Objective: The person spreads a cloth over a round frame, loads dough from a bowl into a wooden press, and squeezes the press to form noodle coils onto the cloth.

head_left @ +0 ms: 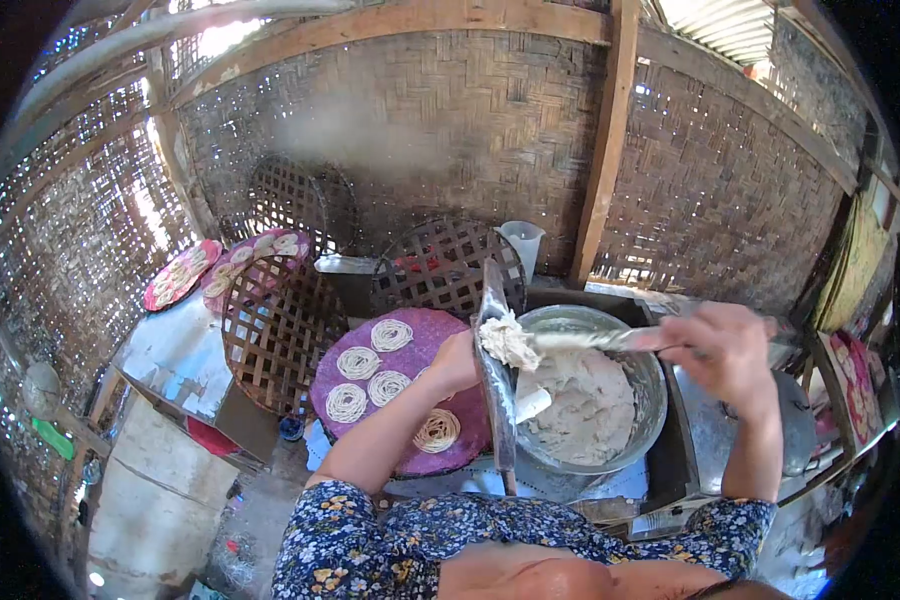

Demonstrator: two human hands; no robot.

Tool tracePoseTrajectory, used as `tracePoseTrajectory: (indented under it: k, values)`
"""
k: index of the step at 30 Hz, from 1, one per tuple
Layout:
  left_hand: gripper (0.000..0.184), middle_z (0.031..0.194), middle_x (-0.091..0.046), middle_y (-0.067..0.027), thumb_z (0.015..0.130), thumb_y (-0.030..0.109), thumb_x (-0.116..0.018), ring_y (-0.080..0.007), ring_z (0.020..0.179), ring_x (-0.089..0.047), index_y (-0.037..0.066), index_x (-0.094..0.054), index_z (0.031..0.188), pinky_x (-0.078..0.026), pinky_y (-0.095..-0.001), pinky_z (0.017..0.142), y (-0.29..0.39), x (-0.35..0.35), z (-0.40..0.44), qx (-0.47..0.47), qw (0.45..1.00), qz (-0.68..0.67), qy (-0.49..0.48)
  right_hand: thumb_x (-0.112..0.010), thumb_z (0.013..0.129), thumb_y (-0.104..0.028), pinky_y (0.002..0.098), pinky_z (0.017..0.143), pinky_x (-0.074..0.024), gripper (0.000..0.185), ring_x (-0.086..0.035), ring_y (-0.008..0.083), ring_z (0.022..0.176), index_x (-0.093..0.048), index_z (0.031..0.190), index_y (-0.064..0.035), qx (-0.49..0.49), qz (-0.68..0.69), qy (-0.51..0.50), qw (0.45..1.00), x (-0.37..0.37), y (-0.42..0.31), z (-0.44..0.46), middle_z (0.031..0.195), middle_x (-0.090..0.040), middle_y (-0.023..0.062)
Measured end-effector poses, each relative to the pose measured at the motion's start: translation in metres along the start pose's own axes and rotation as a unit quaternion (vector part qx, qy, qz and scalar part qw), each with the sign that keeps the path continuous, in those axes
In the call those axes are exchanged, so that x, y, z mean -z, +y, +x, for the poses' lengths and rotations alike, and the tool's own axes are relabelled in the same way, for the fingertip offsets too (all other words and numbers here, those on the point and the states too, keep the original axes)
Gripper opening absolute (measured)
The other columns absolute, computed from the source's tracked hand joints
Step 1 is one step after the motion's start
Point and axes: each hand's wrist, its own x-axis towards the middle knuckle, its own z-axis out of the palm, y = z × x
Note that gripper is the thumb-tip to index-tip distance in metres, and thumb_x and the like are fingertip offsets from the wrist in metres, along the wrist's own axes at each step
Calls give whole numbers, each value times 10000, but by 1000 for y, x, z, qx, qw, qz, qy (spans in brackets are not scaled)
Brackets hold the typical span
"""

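Observation:
My right hand [722, 352] is closed around the handle of a dough-smeared spatula [600, 341], slightly blurred. At its tip a lump of sticky pale dough [508, 342] touches a long, narrow wooden board [496, 400]. My left hand [454, 362] grips this board from its left side, some fingers hidden. From the board's right side a short white cylinder [533, 404] sticks out over a large metal basin [656, 420] of dough [585, 405]. Left of the board lies a round purple tray [425, 350] with several coils of pale dough strands [368, 390].
Open-weave bamboo trays [282, 335] lean behind and left of the purple tray. A clear plastic jug [522, 243] stands by the woven wall. Round metal lids [785, 425] lie right of the basin. More coil-covered pink trays [183, 275] rest on a metal-topped box [180, 350] at left.

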Motion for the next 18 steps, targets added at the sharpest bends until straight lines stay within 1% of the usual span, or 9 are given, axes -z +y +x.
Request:
tracePoseTrajectory:
  k: [1,3,6,9,12,13,16,17,18]
  values:
    - [409,965,-617,-179,695,351,-617,-367,908,-572,87,-606,1007,-457,-406,776,0,-1,1,13,1000,11,7,-692,617,-187,327,493,-414,223,-541,223,563,-623,813,-107,-28,22,-12,999,5,3,-2,611,-517,31]
    - [418,965,-618,-177,687,353,-626,-364,907,-574,87,-605,1010,-458,-403,774,9,-2,0,-2,999,32,-4,-710,595,-198,340,504,-422,245,-553,240,575,-630,806,-102,-88,65,-37,993,12,6,-6,623,-543,42]
    - [428,960,-617,-179,667,362,-642,-364,901,-575,85,-613,992,-459,-405,772,17,-8,1,-14,998,62,-19,-698,604,-195,355,518,-425,232,-555,243,589,-627,807,-108,-28,61,-116,991,14,6,-6,620,-531,44]
    - [429,953,-615,-186,654,381,-646,-368,893,-575,83,-627,963,-459,-408,771,26,-10,0,-1,994,108,-29,-689,609,-193,364,531,-427,208,-555,245,605,-620,788,-112,-31,26,-105,994,7,8,1,624,-522,45]
    - [430,944,-613,-196,648,397,-645,-374,884,-574,82,-637,940,-458,-414,773,39,-12,-4,-17,991,127,-40,-685,610,-200,371,537,-423,197,-552,247,614,-613,772,-115,9,17,-92,996,5,9,11,624,-510,42]
    - [430,943,-612,-199,648,400,-643,-376,882,-574,82,-639,938,-457,-416,774,48,-12,-8,-24,991,126,-39,-657,636,-212,374,537,-423,144,-555,241,612,-594,725,-120,19,16,-100,995,4,5,16,607,-495,41]
    - [436,955,-605,-209,652,406,-640,-381,892,-570,83,-640,945,-454,-417,791,54,-16,-10,-11,991,129,-42,-623,662,-221,373,545,-427,112,-561,231,620,-568,701,-131,78,-15,-146,986,-6,-10,29,599,-481,31]
    - [439,961,-603,-212,654,408,-639,-383,897,-568,83,-640,949,-452,-416,798,55,-17,-9,-1,990,131,-43,-590,686,-226,367,557,-438,95,-570,220,634,-547,705,-144,103,-28,-121,987,-15,-19,30,612,-481,16]
    - [442,968,-600,-215,656,410,-639,-385,903,-566,83,-640,954,-451,-415,806,55,-19,-8,9,990,133,-43,-596,684,-226,359,562,-443,102,-572,217,636,-552,730,-147,125,-37,-112,985,-25,-27,30,626,-488,9]
